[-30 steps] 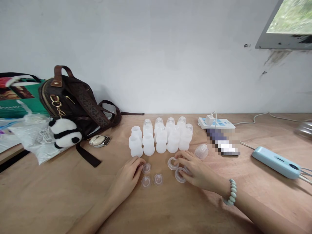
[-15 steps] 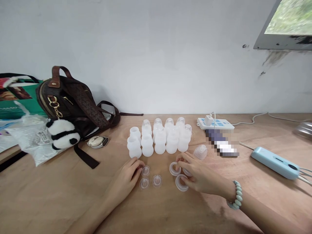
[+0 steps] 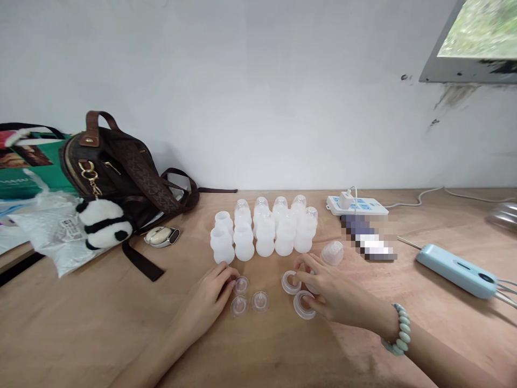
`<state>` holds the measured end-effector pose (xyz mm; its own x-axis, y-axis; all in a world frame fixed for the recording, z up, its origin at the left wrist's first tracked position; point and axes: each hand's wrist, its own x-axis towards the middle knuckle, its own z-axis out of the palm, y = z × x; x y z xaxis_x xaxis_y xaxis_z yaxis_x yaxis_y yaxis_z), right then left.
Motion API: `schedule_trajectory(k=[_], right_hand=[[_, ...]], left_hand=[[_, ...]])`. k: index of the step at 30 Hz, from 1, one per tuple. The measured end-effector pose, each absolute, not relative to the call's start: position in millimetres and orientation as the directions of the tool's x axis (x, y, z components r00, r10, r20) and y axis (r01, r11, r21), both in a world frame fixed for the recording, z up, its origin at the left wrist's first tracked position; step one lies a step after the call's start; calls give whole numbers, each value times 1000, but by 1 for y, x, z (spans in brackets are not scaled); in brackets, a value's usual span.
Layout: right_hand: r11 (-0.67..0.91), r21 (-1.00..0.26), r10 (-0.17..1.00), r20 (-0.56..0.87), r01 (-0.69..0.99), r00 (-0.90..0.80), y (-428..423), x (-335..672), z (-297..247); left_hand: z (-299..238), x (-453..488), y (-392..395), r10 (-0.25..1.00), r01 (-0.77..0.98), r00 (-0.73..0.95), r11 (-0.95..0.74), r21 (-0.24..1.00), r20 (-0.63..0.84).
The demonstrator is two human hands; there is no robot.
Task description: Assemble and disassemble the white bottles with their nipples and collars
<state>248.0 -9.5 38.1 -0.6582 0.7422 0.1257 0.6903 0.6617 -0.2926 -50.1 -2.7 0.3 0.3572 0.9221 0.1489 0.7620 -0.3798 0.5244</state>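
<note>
At the left, my left hand (image 3: 214, 288) rests on the table, its fingers bent and the thumb apart, fingertips at the rim of a clear bottle nipple (image 3: 241, 285). Two more clear nipples, a near one (image 3: 239, 306) and a right one (image 3: 260, 302), lie beside it. My right hand (image 3: 329, 288) spreads its thumb and fingers over several translucent screw rings. Its fingertips touch the left ring (image 3: 286, 282) and its thumb lies at the near ring (image 3: 298, 308); another ring is partly hidden beneath the hand. Behind stand several white baby bottles (image 3: 265, 242), some with clear domed caps.
A loose clear cap (image 3: 332, 253) lies beyond my right hand. Further right are a power strip (image 3: 375, 206), a blurred phone (image 3: 357, 226) and a light blue device (image 3: 454, 269) with cables. On the left are a brown backpack (image 3: 121, 161), a panda plush (image 3: 105, 223) and a beige mouse (image 3: 159, 236).
My right hand has shifted slightly to the right, and the rings under its fingers have moved a little the same way. My left hand and the nipples stay about where they were.
</note>
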Motion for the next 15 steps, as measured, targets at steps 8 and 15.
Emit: schedule_trajectory(k=[8, 15], right_hand=[[663, -279, 741, 116, 695, -661, -11, 249, 38], [635, -322, 750, 37, 703, -661, -13, 248, 40]], left_hand=[[-2, -51, -2, 917, 743, 360, -392, 543, 169], [-2, -51, -3, 921, 750, 352, -383, 540, 163]])
